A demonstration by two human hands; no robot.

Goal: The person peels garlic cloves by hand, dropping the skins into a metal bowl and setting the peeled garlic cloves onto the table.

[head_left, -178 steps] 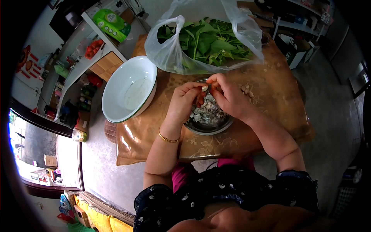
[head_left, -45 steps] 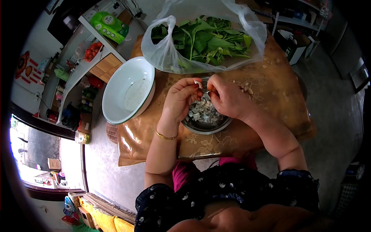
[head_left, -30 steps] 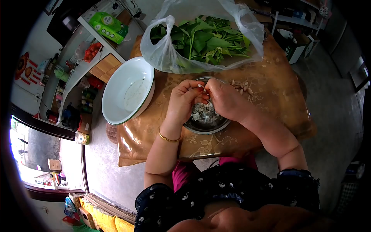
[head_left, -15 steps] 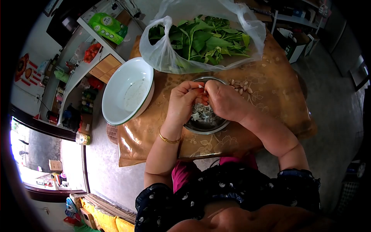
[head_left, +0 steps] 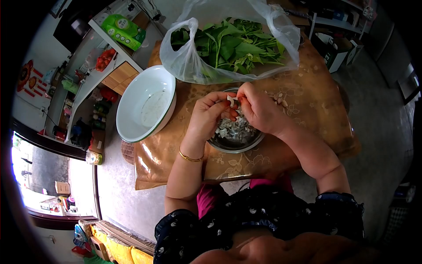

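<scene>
Left hand: the left hand (head_left: pixel 204 115) is above the near-left side of the bowl; its fingers are bent, and thumb and forefinger pinch a small piece.
Right hand: the right hand (head_left: pixel 262 113) is just beside it, with fingers curled and the tips close to the same piece; whether these tips also hold it, or a bit of its skin, I cannot tell.
Piece: the pale piece (head_left: pixel 231 100) is between the two hands, over the bowl; it looks white on its visible side.
Bowl: the metal bowl (head_left: pixel 238 151) stands on the table (head_left: pixel 314 121) under the hands, partly covered by them.
Scraps: many thin, greyish-white scraps (head_left: pixel 234 133) lie in the bowl, so I judge that a good part of the handwork is done; whether whole pieces lie among them, I cannot tell.
Pile: some small brownish pieces (head_left: pixel 282 104) lie on the table beyond the right hand, beside the bowl; whether they are finished or left to do, the view does not show.
Basin: the white basin (head_left: pixel 136 99) stands to the left, apart from both hands, with a few dark specks at its bottom.
Leaves: the green leaves (head_left: pixel 233 46) lie in the open clear bag (head_left: pixel 182 66) behind the bowl; they look whole, and no hand touches them.
</scene>
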